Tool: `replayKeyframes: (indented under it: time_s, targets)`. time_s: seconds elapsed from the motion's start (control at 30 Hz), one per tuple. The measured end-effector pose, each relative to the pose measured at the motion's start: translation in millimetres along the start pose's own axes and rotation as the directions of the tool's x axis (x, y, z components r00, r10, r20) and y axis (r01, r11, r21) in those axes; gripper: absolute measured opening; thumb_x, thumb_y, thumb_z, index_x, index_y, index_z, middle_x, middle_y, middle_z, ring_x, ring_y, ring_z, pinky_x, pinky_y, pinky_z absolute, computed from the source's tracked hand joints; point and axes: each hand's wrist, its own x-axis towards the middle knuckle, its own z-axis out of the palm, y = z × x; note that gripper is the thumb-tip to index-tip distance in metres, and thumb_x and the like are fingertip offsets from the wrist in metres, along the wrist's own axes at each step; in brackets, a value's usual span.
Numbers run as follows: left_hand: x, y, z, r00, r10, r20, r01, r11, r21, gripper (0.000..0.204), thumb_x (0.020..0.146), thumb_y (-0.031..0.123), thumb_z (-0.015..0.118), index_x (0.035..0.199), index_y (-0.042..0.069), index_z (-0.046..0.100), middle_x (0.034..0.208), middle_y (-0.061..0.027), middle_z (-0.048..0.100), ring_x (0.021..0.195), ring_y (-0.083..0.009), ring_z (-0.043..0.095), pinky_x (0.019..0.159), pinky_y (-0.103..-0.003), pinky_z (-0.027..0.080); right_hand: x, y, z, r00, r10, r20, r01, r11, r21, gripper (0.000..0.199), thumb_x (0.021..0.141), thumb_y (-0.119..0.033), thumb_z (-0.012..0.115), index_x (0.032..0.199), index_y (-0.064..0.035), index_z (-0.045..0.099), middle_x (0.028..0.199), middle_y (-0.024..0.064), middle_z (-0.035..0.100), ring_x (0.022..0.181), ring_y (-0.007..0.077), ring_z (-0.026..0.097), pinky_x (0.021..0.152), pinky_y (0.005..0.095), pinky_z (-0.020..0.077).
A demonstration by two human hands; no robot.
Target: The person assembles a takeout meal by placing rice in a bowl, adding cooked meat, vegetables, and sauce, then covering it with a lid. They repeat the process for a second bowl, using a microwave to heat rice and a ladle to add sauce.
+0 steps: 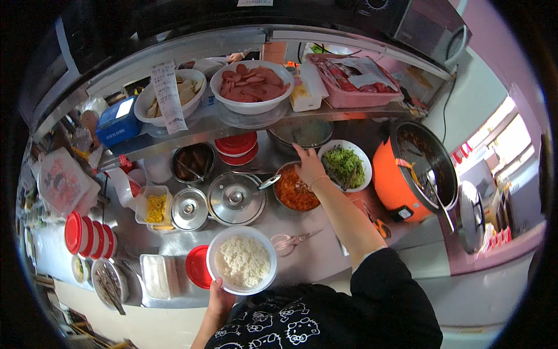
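Grasping the round, upward-facing rice bowl (pixel 250 288): my left fingers (pixel 218 284); whether my right fingers (pixel 299 152) grasp, I cannot tell.

A head-worn fisheye looks down over the nearby counter (pixel 319 256).

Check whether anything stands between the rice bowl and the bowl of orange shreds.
Scissors lie on the counter between the rice bowl and the bowl of orange shreds; the lidded pot borders that gap's left.
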Motion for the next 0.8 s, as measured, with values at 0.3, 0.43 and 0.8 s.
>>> replayKeyframes:
  time_s: [0.3, 0.43, 0.8]
  targets:
    - [18.2, -73.9, 59.8, 0.986, 0.040, -0.160, -0.068, 0.981, -0.180, 0.096, 0.073, 0.054, 0.063, 0.146, 0.006, 0.023, 0.146, -0.0181, 0.034, 0.132, -0.0369, 0.036, 0.109, -0.053, 0.031, 107.8, 56.8, -21.9, 0.906, -0.401, 0.136, 0.423, 0.864, -0.273, 0.016, 0.085, -0.025, 0.062, 0.091, -0.0108, 0.063, 0.096, 0.0115, 0.063, 0.091, 0.0310, 0.062, 0.080, 0.0440, 0.0506]
    - [12.2, -80.9, 69.5, 0.971, 0.015, -0.239, -0.045, 0.992, -0.119, 0.092, 0.076, 0.052, 0.058, 0.146, 0.005, 0.023, 0.145, -0.0200, 0.035, 0.133, -0.0382, 0.036, 0.109, -0.054, 0.030, 130.7, 95.0, -47.8, 0.928, -0.312, 0.203, 0.359, 0.893, -0.270, 0.027, 0.090, -0.030, 0.057, 0.100, -0.0087, 0.069, 0.091, 0.0154, 0.065, 0.090, 0.0329, 0.062, 0.078, 0.0445, 0.0514]
    - [26.5, -78.4, 82.8, 0.967, 0.090, -0.236, -0.123, 0.984, -0.131, 0.081, 0.080, 0.044, 0.058, 0.142, 0.000, 0.030, 0.142, -0.0173, 0.042, 0.131, -0.0332, 0.042, 0.111, -0.048, 0.030, 61.2, 138.5, -47.9, 0.843, -0.399, -0.361, 0.386, 0.916, -0.112, 0.023, 0.092, -0.018, 0.059, 0.114, -0.0139, 0.067, 0.078, 0.0110, 0.063, 0.062, 0.0282, 0.060, 0.055, 0.0368, 0.0506]
